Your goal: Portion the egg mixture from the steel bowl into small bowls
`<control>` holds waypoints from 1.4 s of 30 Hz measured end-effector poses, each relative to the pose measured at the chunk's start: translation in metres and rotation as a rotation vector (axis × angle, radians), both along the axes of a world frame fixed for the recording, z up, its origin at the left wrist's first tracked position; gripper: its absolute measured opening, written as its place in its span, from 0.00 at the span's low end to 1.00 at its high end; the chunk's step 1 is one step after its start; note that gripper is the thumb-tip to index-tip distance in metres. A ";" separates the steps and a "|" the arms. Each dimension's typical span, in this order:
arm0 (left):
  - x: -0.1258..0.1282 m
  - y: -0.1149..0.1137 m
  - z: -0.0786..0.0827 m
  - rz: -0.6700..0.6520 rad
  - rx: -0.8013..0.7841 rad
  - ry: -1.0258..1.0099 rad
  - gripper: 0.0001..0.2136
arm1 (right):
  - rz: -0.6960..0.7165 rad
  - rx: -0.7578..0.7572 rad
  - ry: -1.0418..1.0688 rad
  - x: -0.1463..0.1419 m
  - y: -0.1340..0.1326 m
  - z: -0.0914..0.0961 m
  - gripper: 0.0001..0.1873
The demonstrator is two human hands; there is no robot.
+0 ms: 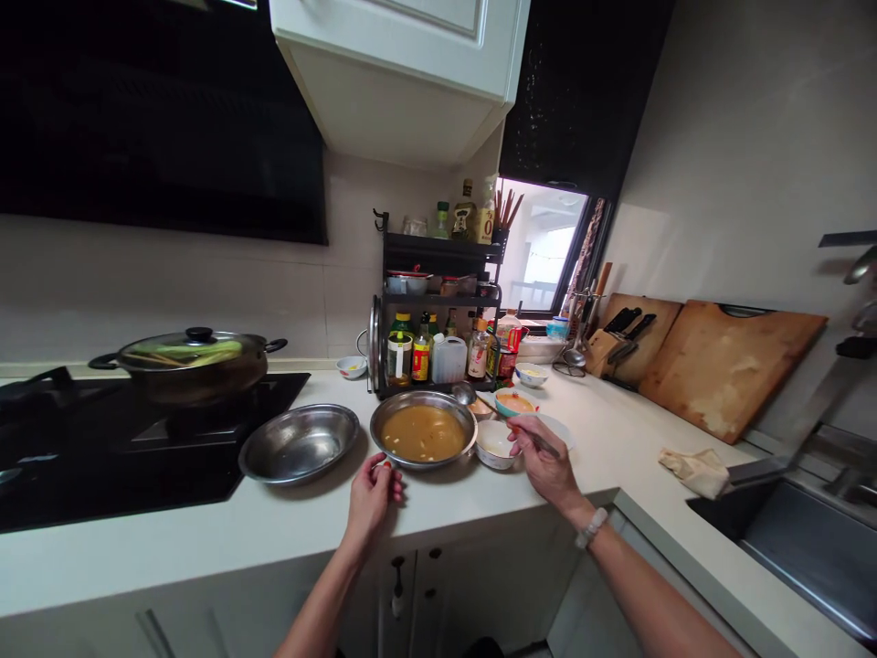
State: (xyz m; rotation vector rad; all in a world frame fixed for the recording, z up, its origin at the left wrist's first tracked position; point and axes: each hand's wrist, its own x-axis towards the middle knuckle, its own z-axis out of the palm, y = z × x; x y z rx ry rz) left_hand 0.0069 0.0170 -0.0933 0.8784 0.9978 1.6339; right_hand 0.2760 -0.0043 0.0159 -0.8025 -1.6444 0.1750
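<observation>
My right hand (544, 461) is closed around the handle of a metal ladle (464, 393), whose head is held over the far right rim of a steel basin (472, 439). Cloudy brown liquid (421, 433) with a few pale bits fills the basin. Below the ladle handle stands a white bowl (494, 446), close to my right fingers. My left hand (374, 493) is by the basin's near left rim, its fingers loosely curled and holding nothing visible. Whether it touches the rim I cannot tell. A second steel basin (299, 444), with no food visible inside, is to the left.
A lidded pan (195, 366) sits on the black stove (184, 466) at left. Behind the basins stands a rack (438, 298) of bottles. Small bowls (517, 402) lie beyond my right hand. Cutting boards (733, 366), a cloth (694, 471) and the sink (815, 539) are at right.
</observation>
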 end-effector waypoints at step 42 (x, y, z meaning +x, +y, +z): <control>0.000 -0.005 0.005 0.029 -0.002 0.044 0.22 | -0.379 -0.259 0.708 0.136 -0.006 -0.013 0.19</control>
